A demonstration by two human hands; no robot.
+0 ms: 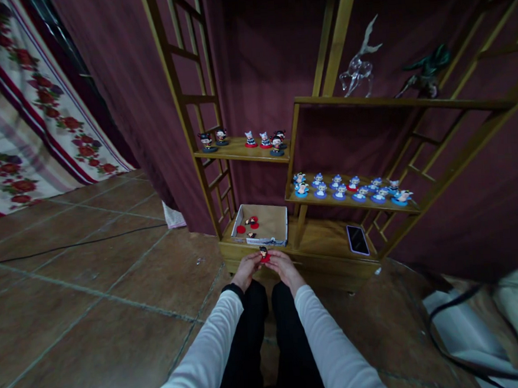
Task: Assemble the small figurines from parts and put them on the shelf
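Note:
A small black-haired figurine on a red base is held upright between my two hands, in front of the lowest shelf. My left hand is closed on its left side, and my right hand grips the base from the right. Just beyond them, an open shallow cardboard box rests on the wooden ledge. Inside it lie dark-haired figurine pieces and red round bases. My fingertips partly hide the figurine's base.
Dark-haired figurines and small white-and-red ones stand on the upper-left shelf. Several blue-and-white figurines line the right shelf. A clear horse statue and a dark statue stand higher. A phone lies at lower right.

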